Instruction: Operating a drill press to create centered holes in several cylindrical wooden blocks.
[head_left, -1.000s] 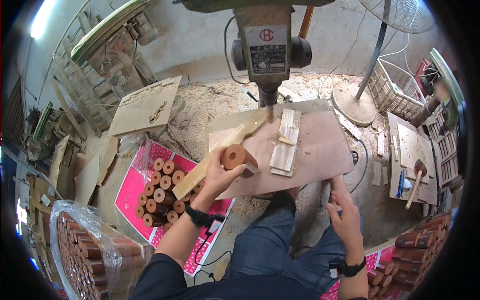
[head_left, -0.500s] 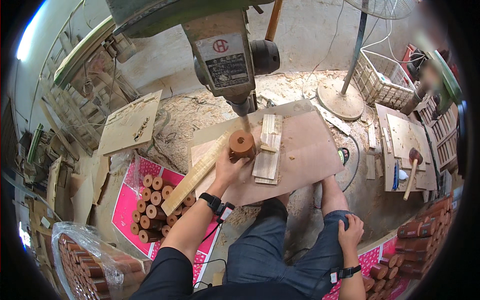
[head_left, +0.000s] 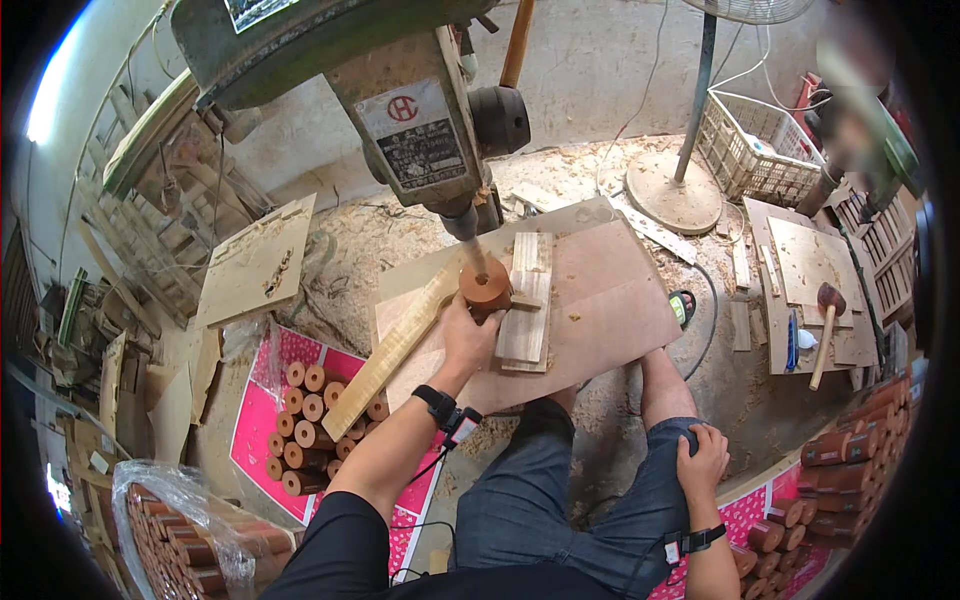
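While a green-and-grey drill press looms over the upper middle of the view, a broad, thin board lies beneath it, dusted with a few shavings. To its left, partly under its level, a pink patterned sheet on the floor bears a heap of brown cylinders. A plastic-wrapped stack of similar cylinders stands at lower left, and a pale slatted crate sits at upper right. A long wooden strip runs slantwise along the board's left side, overhanging its near edge; flat wooden pieces lie to the right of it. The right hand rests on the right knee, fingers extended loosely over it, holding nothing. The left hand grips a brown cylinder, thumb and fingers curled round its near side. That cylinder stands on the board between strip and flat pieces, directly below the drill bit, whose tip meets its top at the central hole; how deep cannot be told.
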